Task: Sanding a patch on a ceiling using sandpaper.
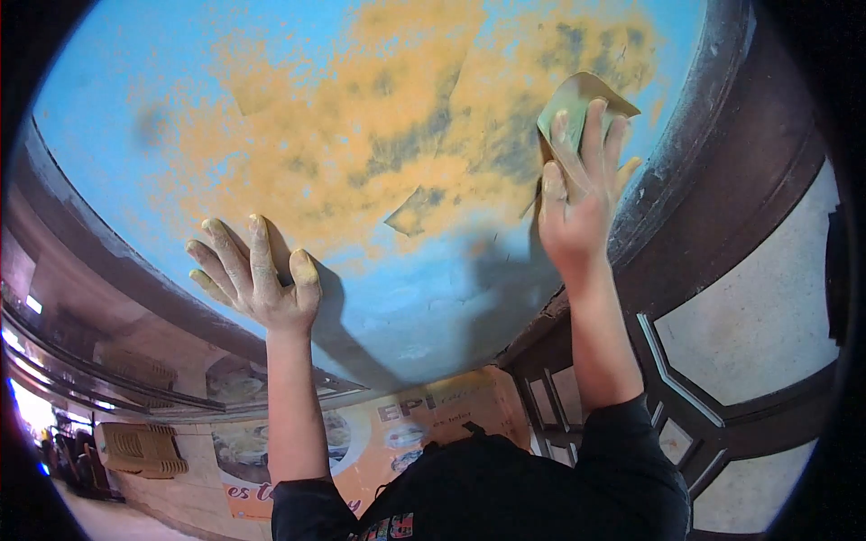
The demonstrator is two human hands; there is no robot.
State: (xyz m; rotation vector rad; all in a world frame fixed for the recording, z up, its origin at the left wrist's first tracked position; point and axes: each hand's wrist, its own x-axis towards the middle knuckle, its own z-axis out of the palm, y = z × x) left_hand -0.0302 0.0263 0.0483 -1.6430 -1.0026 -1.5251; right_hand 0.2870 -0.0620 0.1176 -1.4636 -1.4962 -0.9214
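A blue wall [406, 325] fills the space before me, with a broad patch of worn orange [343, 117] and grey scuffs across it. My right hand [577, 212] presses a bent, greenish-tan sheet of sandpaper [577, 87] to the upper right of that patch. Its fingers are stretched over the sheet, and one corner sticks out past them. Lower down on the left, my left hand [271, 287] rests on the blue surface or just off it, holding nothing. Its fingers are spread, and pale yellowish dust coats the tips of both hands.
A dark brown frame [713, 171] borders the wall, curving along both sides. At lower right stand dark bars with pale panels [758, 307]. An orange printed banner [487, 410] hangs below. A tan slatted plastic piece [144, 449] is at lower left.
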